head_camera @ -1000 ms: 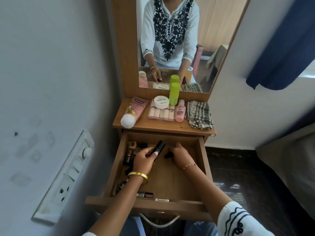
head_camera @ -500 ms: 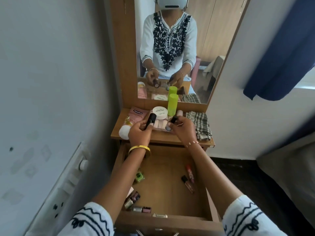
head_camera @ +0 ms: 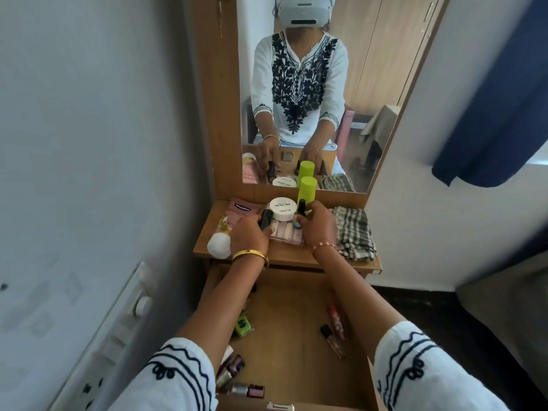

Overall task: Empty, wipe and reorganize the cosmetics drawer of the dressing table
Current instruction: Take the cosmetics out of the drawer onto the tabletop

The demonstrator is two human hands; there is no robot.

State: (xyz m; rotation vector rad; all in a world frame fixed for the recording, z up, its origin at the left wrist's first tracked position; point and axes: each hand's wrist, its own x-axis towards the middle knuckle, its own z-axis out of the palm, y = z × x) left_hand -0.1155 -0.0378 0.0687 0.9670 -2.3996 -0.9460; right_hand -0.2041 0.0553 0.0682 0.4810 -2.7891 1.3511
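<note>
Your left hand [head_camera: 247, 237] grips a black tube [head_camera: 266, 218]; your right hand [head_camera: 318, 229] grips a small black-capped bottle [head_camera: 301, 207], both over the dressing-table shelf [head_camera: 284, 256].

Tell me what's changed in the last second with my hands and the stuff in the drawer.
Both hands rose out of the drawer to the shelf above. The left hand still grips the black tube, now held beside the white jar. The right hand carried up a small dark bottle and holds it before the green bottle. The checked cloth and shelf items stayed put.
</note>
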